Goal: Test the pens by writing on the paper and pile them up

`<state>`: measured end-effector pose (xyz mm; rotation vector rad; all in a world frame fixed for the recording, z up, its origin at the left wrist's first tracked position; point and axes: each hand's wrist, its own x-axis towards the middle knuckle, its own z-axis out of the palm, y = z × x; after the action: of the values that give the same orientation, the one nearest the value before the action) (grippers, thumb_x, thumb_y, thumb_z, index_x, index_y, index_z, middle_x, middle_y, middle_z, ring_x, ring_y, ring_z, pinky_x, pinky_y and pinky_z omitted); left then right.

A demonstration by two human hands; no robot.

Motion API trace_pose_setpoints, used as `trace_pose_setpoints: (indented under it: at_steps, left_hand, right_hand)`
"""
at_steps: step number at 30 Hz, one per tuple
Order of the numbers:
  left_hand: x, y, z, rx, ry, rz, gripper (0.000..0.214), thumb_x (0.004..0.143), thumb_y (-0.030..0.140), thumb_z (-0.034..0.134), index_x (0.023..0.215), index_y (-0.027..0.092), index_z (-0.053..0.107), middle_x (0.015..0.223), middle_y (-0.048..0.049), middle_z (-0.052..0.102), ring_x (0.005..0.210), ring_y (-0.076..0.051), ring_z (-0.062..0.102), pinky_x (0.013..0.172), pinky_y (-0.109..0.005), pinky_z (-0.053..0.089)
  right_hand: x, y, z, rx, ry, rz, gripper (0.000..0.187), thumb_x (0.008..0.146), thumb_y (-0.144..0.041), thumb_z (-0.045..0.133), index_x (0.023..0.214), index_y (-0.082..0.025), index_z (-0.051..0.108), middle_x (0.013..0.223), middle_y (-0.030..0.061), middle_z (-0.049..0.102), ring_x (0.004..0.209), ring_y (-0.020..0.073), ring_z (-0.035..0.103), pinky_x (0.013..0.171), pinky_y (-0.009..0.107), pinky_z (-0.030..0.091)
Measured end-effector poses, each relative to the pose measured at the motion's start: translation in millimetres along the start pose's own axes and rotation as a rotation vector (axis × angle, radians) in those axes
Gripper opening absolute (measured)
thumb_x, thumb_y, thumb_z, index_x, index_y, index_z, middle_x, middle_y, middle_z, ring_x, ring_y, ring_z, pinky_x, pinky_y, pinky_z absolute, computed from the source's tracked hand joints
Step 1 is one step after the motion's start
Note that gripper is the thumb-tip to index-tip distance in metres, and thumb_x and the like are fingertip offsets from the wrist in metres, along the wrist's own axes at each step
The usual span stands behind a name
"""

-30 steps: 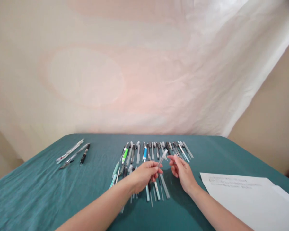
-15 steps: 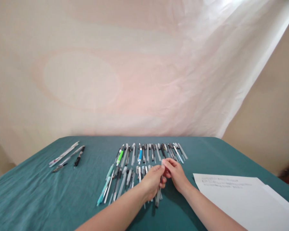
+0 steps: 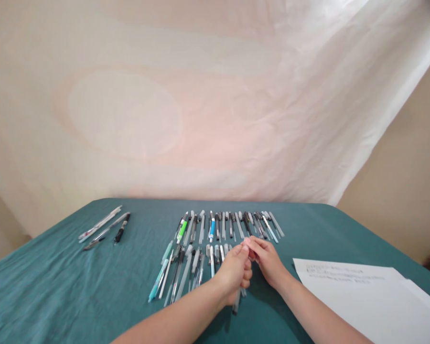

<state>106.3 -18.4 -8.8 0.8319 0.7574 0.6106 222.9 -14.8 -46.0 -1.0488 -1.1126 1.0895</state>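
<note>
My left hand (image 3: 234,272) is closed round a clear pen (image 3: 236,300) whose lower end sticks out below the fist. My right hand (image 3: 267,259) meets it fingertip to fingertip, pinching the pen's top end, which is hidden between the fingers. Both hands hover over the near row of pens (image 3: 186,270) on the teal tablecloth (image 3: 75,291). A far row of pens (image 3: 229,225) lies just beyond the hands, with a green-barrelled one and a blue one in it.
Three pens (image 3: 105,229) lie apart at the far left of the table. A white sheet of paper with printed lines (image 3: 365,296) lies at the right. A pale cloth backdrop hangs behind the table.
The left hand turned the clear pen from pointing up and away to upright in the fist. The right hand closed in from a small gap and now pinches the pen's top.
</note>
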Motion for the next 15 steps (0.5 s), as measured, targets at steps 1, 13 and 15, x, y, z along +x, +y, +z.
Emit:
trace_pose_setpoints:
  at_steps: [1,13,15]
  left_hand:
    - [0.2,0.9,-0.8,0.004,-0.003,-0.008,0.022,0.084,0.041,0.038,0.077,0.021,0.035,0.052,0.0104,0.025,0.036,-0.002,0.013,0.039,-0.017,0.004]
    - [1.6,2.2,-5.4,0.055,-0.014,-0.040,0.026,0.080,0.048,0.042,0.082,0.023,0.037,0.051,0.0107,0.026,0.035,-0.002,0.015,0.039,-0.017,0.004]
    - [0.6,2.2,-5.3,0.062,-0.018,-0.052,0.028,0.079,0.050,0.042,0.084,0.023,0.038,0.051,0.0107,0.027,0.034,-0.002,0.015,0.039,-0.017,0.003]
  right_hand:
    - [0.3,0.5,0.2,0.001,0.001,-0.002,0.031,0.079,-0.037,0.054,0.057,-0.016,0.050,0.052,-0.0044,0.039,0.052,0.0088,0.033,0.052,0.024,0.028]
    - [-0.7,-2.7,3.6,0.066,0.049,0.028,0.030,0.074,-0.038,0.059,0.055,-0.016,0.052,0.054,-0.0040,0.041,0.051,0.0088,0.033,0.050,0.023,0.029]
    - [-1.1,-4.0,5.3,0.072,0.066,0.044,0.030,0.072,-0.040,0.060,0.056,-0.016,0.053,0.055,-0.0033,0.043,0.051,0.0091,0.035,0.050,0.022,0.030]
